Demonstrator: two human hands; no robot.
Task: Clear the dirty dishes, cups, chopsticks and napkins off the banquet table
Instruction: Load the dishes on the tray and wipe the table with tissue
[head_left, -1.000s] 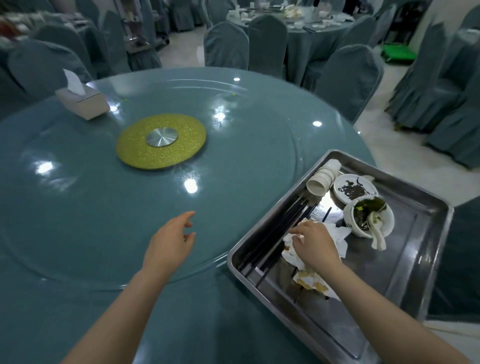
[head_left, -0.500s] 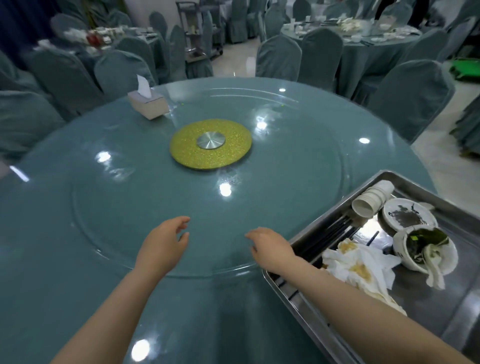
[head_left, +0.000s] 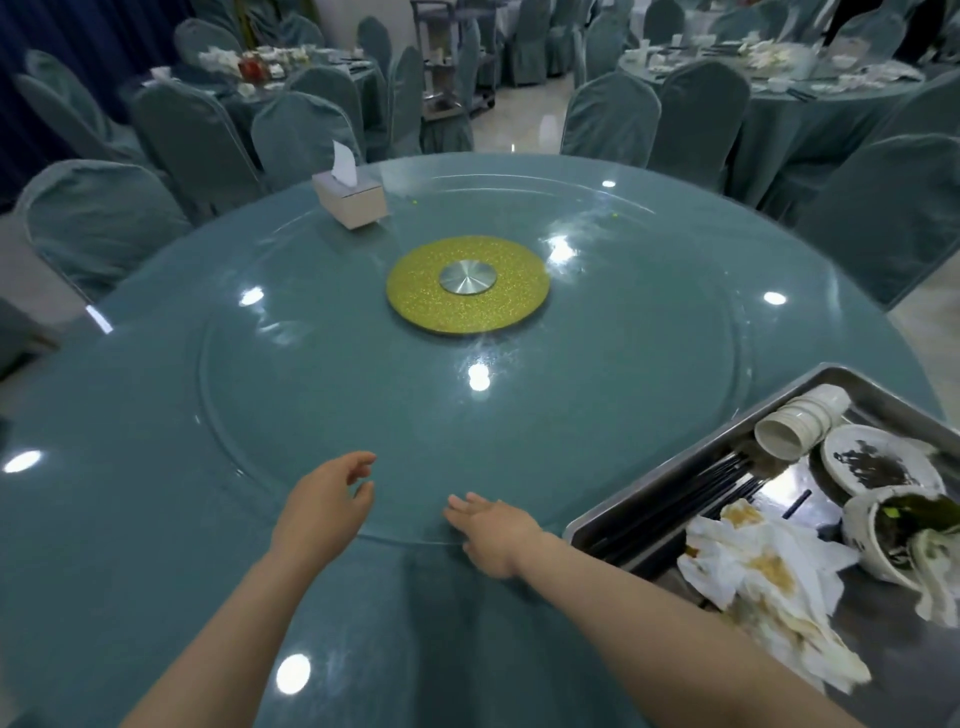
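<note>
Banquet hall, round teal table (head_left: 156, 415) with glass turntable (head_left: 649, 405); tissue box (head_left: 352, 198) at far side. Left hand (head_left: 324, 506) and right hand (head_left: 496, 535), both empty, fingers loosely apart, at turntable's near edge. Steel tray (head_left: 665, 478) at right holds stacked cups (head_left: 797, 423), dirty bowls (head_left: 878, 465), black chopsticks (head_left: 691, 501), stained napkins (head_left: 763, 577).

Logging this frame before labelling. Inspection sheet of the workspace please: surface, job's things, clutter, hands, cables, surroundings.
Surface: round teal table with glass turntable, gold centre disc.
Job's things: metal tray at the right edge holds stacked cups, dirty dish, bowl, black chopsticks, stained napkins.
Clutter: tissue box on the far side.
Hands: left hand and right hand open, empty, at the turntable's near rim.
Cables: nothing seen.
Surroundings: covered chairs; other uncleared tables behind.
</note>
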